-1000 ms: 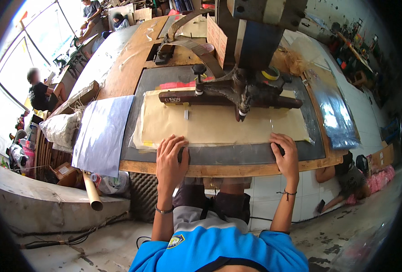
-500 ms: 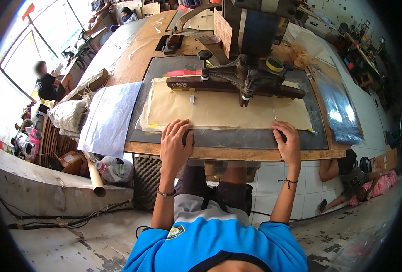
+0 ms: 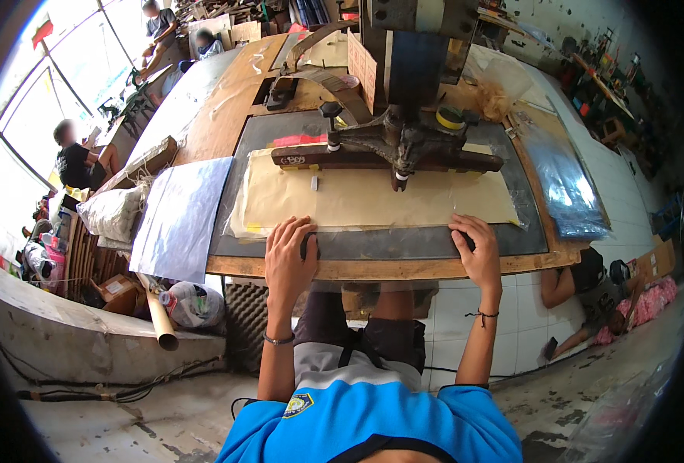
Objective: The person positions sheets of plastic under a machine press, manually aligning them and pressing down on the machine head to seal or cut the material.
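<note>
My left hand [image 3: 288,248] is at the near left edge of the tan paper sheet [image 3: 373,202], its fingers bent and its thumb tucked toward them. At the near right edge, my right hand [image 3: 477,248] is curved the same way. A thin clear plastic sheet [image 3: 388,239] stretches between the hands, and both pinch its near edge. The tan paper lies on a dark mat [image 3: 265,247]. Over its far part stands a heavy machine head [image 3: 404,143] with a long dark bar [image 3: 465,160]. A small pale piece [image 3: 314,183] sits on the paper.
A whitish plastic sheet stack [image 3: 180,216] lies on the left of the table, bluish plastic bags [image 3: 569,201] on the right. A yellow tape roll [image 3: 451,118] rests on the machine. A cardboard tube [image 3: 161,320] leans below left. Other people sit far left; one lies right.
The whole view has shifted slightly, so the table and machine appear a little farther left. Both hands keep about the same place at the paper's near edge.
</note>
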### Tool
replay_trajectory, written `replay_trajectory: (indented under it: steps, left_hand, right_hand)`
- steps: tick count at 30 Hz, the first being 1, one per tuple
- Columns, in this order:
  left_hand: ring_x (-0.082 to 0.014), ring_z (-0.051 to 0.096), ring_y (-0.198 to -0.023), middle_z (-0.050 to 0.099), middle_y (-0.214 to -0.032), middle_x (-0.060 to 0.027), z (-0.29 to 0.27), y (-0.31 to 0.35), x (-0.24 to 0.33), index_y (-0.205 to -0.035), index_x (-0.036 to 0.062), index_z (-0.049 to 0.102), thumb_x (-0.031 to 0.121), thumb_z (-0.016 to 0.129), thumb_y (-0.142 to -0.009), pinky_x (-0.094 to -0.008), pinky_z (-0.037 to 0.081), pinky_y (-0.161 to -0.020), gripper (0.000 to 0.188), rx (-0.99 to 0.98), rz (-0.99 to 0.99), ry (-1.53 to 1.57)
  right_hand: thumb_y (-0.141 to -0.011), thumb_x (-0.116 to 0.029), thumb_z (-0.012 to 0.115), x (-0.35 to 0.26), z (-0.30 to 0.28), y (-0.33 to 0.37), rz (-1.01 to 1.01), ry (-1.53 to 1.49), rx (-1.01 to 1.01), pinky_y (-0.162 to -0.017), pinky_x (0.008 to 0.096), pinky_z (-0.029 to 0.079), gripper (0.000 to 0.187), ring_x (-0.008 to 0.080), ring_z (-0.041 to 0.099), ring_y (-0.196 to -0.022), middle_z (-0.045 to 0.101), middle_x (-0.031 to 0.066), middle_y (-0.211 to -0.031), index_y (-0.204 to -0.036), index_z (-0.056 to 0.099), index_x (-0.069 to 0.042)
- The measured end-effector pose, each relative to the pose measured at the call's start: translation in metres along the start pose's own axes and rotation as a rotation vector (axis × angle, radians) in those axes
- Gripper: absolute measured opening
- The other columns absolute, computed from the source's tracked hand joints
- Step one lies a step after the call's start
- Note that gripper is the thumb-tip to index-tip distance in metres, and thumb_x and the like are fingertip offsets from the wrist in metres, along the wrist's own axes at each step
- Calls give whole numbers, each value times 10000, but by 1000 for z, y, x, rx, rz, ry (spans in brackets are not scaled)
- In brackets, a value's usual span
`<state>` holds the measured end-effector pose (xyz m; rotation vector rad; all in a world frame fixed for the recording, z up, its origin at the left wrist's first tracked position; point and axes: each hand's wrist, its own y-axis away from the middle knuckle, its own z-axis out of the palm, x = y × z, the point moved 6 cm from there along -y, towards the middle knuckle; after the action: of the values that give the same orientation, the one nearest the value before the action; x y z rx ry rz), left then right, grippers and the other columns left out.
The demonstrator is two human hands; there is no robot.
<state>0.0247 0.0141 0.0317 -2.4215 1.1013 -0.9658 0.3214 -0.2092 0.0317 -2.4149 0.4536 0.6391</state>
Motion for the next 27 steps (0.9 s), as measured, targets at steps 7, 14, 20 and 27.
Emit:
replay_trajectory:
  steps: [7, 14, 20, 27]
  left_hand:
    - [-319, 603, -1319, 721, -1287, -97, 1, -2, 2, -1136, 61, 734, 140, 650, -966, -465, 398, -1186, 206, -9, 8, 14]
    - [-323, 604, -1309, 722, -1281, -102, 0, -2, 0, -1124, 55, 733, 142, 644, -970, -465, 398, -1173, 198, -4, 15, 19]
    - [-320, 608, -1306, 728, -1274, -93, 2, -4, 1, -1126, 69, 736, 141, 647, -968, -456, 413, -1158, 195, -8, 11, 11]
    - [-319, 609, -1305, 725, -1279, -95, -2, -2, 0, -1130, 63, 736, 146, 648, -967, -451, 415, -1157, 203, -8, 15, 17]
  right_hand:
    - [-1032, -262, 660, -4, -3, -1, 16, -11, 2, -1111, 444, 457, 260, 319, 630, -1270, 748, 108, -1267, -1102, 770, -37]
    - [-1033, -267, 659, -2, -1, 0, 24, -42, 7, -1117, 443, 448, 249, 306, 631, -1262, 749, 104, -1257, -1098, 763, -51]
    - [-1038, -269, 662, 1, -1, 0, 37, -11, 6, -1105, 438, 459, 248, 301, 632, -1261, 750, 100, -1256, -1098, 769, -53]
    - [-1036, -253, 666, -1, 1, 0, 29, -18, 11, -1097, 436, 466, 240, 314, 646, -1234, 755, 103, -1240, -1085, 764, -40]
